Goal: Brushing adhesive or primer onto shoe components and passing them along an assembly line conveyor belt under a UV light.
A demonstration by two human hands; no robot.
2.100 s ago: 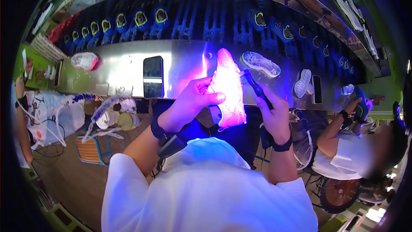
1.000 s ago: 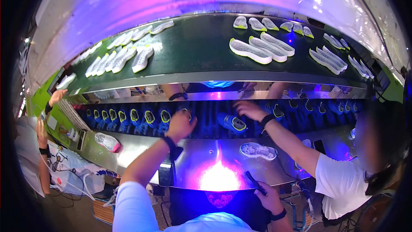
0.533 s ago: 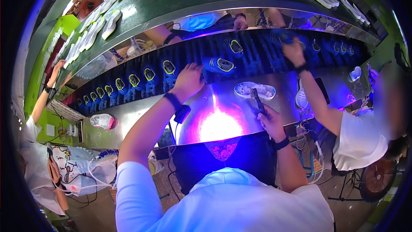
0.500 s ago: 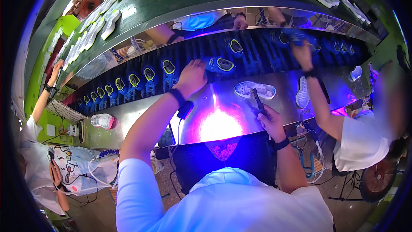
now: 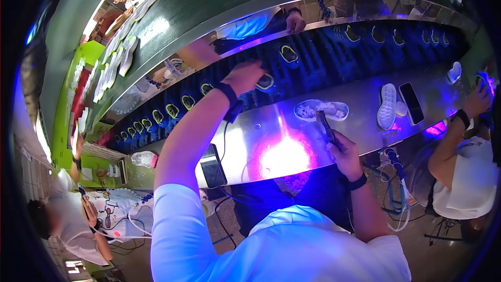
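My left hand (image 5: 244, 77) reaches over the dark rack and lies against a blue shoe upper (image 5: 266, 81) with a yellow-green collar. Motion smears its fingers, so I cannot tell whether they grip the shoe. My right hand (image 5: 344, 152) is closed around the dark handle of a brush (image 5: 325, 126). The brush head touches the near edge of a pale shoe sole (image 5: 340, 111) on the metal bench, which has whitish, frothy-looking material inside it. Another blue shoe upper (image 5: 288, 54) sits farther back on the rack.
A bright pink-white light spot (image 5: 284, 157) glares on the bench (image 5: 250, 149). Several shoe uppers line the rack (image 5: 318, 62). A phone (image 5: 213, 167) lies near my left forearm. At right are a white sole (image 5: 386, 106), another phone (image 5: 411, 103) and a co-worker's arm (image 5: 450, 141).
My left hand has moved farther over the shoe upper, which now sits slightly more to the left. The co-worker at right has drawn back from the rack. The view has shifted somewhat.
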